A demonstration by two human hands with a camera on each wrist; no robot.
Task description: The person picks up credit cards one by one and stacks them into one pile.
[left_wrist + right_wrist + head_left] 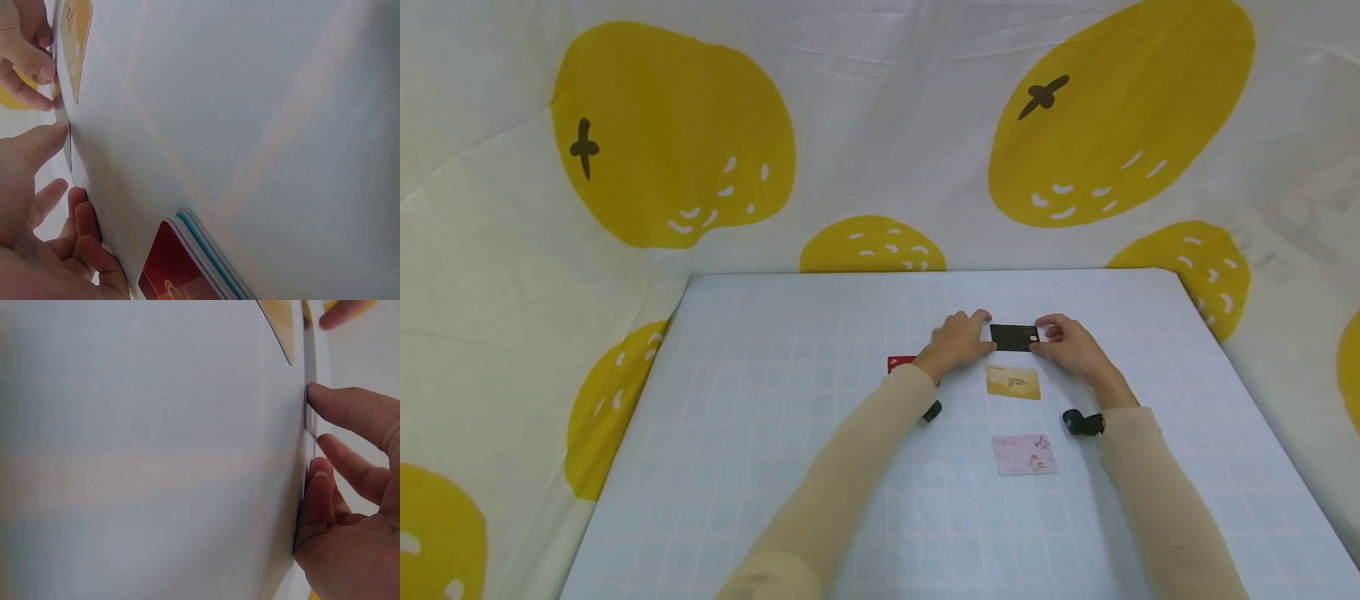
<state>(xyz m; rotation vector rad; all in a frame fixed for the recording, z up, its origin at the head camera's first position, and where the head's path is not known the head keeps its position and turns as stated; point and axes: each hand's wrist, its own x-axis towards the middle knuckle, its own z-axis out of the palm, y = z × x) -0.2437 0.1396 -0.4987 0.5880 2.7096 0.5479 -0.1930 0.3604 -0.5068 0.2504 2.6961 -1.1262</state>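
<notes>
A black card (1013,337) with a small pale square at its right end lies between my two hands near the table's far side. My left hand (958,340) has its thumb on the card's lower left corner, its other fingers spread loosely beyond the left end. At the lower right corner rests the thumb of my right hand (1075,346), with the index finger by the upper right corner and the others bent loosely. Just nearer lies a gold card (1013,383). Under my left wrist, a stack of cards with a red one on top (175,262) is partly hidden.
A pink card (1024,455) with a flower print lies nearer the front. Black wrist devices show at the left sleeve (932,411) and the right sleeve (1082,422). Behind the table (760,400) hangs a white cloth with yellow fruit shapes (677,133).
</notes>
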